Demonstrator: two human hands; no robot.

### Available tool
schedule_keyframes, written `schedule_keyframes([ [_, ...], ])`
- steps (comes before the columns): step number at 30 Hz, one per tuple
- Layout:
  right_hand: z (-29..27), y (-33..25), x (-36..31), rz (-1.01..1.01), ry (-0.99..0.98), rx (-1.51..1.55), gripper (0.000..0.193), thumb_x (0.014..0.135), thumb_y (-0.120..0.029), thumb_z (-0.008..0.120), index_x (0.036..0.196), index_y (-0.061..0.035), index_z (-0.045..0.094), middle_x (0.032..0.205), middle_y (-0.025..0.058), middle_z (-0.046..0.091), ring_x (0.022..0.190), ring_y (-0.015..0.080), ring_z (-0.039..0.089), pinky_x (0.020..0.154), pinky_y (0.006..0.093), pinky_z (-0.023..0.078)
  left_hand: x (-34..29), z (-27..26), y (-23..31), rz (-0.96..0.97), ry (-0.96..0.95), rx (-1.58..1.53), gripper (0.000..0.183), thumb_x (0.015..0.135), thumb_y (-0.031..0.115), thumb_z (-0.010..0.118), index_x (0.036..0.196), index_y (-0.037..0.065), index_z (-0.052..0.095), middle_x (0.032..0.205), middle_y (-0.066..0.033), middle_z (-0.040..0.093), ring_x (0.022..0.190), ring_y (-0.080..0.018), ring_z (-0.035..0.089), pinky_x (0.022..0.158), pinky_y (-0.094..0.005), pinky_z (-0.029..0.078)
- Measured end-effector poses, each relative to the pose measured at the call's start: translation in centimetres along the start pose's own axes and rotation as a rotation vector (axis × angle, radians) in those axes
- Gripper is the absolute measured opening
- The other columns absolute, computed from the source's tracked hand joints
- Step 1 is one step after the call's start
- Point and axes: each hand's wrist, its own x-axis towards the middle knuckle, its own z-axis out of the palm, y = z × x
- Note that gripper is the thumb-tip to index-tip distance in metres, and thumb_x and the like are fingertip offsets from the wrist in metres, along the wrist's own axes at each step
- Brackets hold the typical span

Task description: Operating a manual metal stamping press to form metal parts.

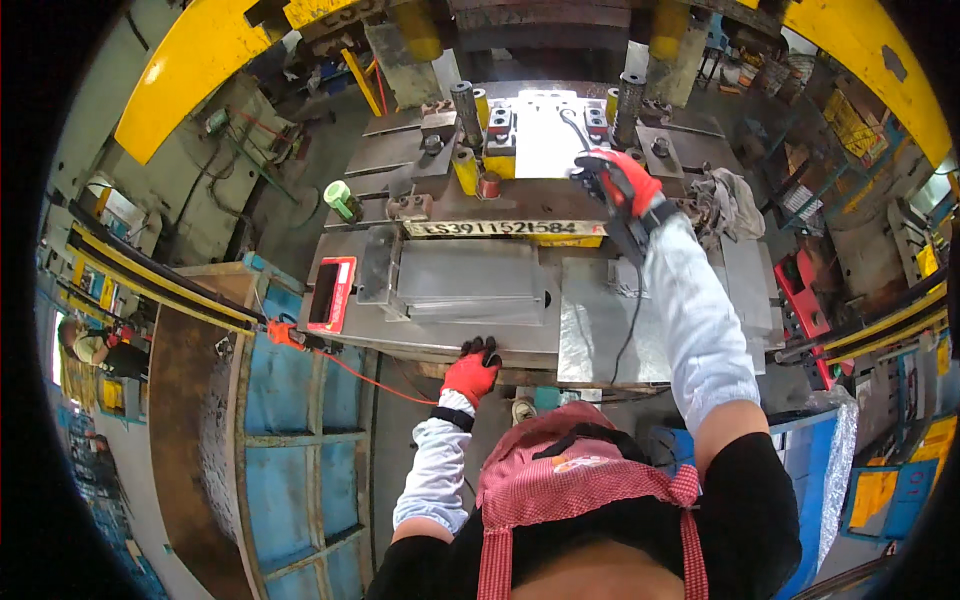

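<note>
Head view: reaching forward with the right hand point(630, 184), fingers wrapped around a ring-ended tool point(580, 136), held above a bright sheet point(540, 145) lying between dark upright posts point(627, 112). Resting, apparently, at the counter's point(430, 336) front edge with the left hand point(472, 374), fingers loosely spread, nothing visible in them. Looks mid-job: one sheet in place there, with stacked plates point(466, 268) and shiny sheets point(600, 342) nearer on the counter. Cannot tell whether waiting or finished.
</note>
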Motion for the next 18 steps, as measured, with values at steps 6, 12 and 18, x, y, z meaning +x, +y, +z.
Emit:
schedule_keyframes([
  [6,1.5,-2.3,0.1,-0.136,0.08,0.099,0.02,0.084,-0.018,0.053,0.091,-0.0002,0.059,0.081,0.0016,0.058,0.07,0.008,0.054,0.059,0.0243,0.043,2.4,-6.4,8.5,0.045,0.172,-0.43,0.042,0.08,0.041,0.053,0.109,0.013,0.056,0.089,-0.0107,0.062,0.084,-0.0187,0.059,0.074,-0.0332,0.045],
  [12,3.8,2.1,-15.4,-0.148,0.395,-0.117,0.031,0.084,-0.012,0.052,0.113,-0.0033,0.05,0.073,0.0003,0.053,0.055,0.0066,0.046,0.05,0.0205,0.038,12.5,-8.6,13.0,0.16,-0.172,-1.519,0.037,0.084,0.028,0.054,0.114,0.007,0.05,0.098,-0.0048,0.057,0.088,-0.0174,0.056,0.076,-0.0295,0.045],
  [18,4.1,9.3,-26.3,0.339,0.565,0.368,0.038,0.084,-0.015,0.051,0.12,-0.0052,0.044,0.081,0.0055,0.06,0.049,0.0084,0.046,0.044,0.0221,0.038,19.8,-8.2,17.2,0.402,-0.256,-1.801,0.037,0.089,0.028,0.045,0.116,0.002,0.043,0.107,-0.0166,0.055,0.097,-0.0278,0.055,0.085,-0.0389,0.045],
])
